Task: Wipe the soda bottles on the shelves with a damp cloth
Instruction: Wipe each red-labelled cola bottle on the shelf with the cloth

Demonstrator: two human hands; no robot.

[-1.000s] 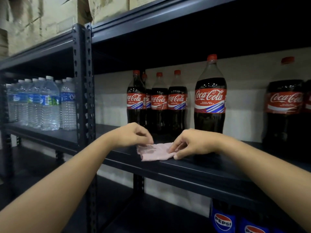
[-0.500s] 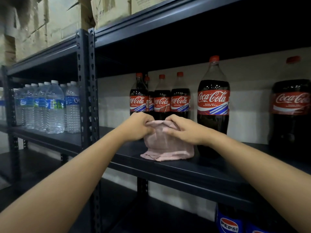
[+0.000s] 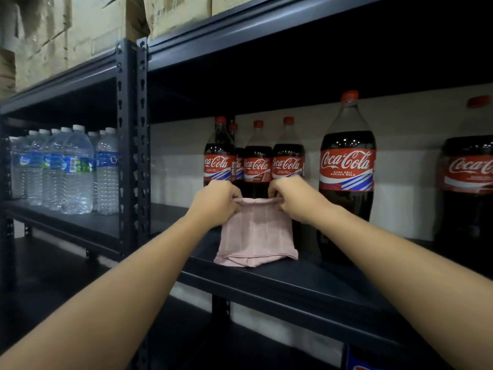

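The pink cloth [image 3: 256, 231] is pinched at its top edge by the left hand [image 3: 213, 201] and right hand [image 3: 292, 197], so the nearest Coca-Cola bottle [image 3: 346, 177] is judged liable to be toppled by a careless swing.

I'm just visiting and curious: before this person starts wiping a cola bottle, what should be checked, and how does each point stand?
1. Cloth held: ok, left hand and right hand each pinch the pink cloth's top edge.
2. Cloth off the shelf: not ok, its lower edge rests there.
3. Cloth damp: cannot tell.
4. Nearest Coca-Cola bottle upright, capped: ok.
5. Cloth touching a bottle: not ok.
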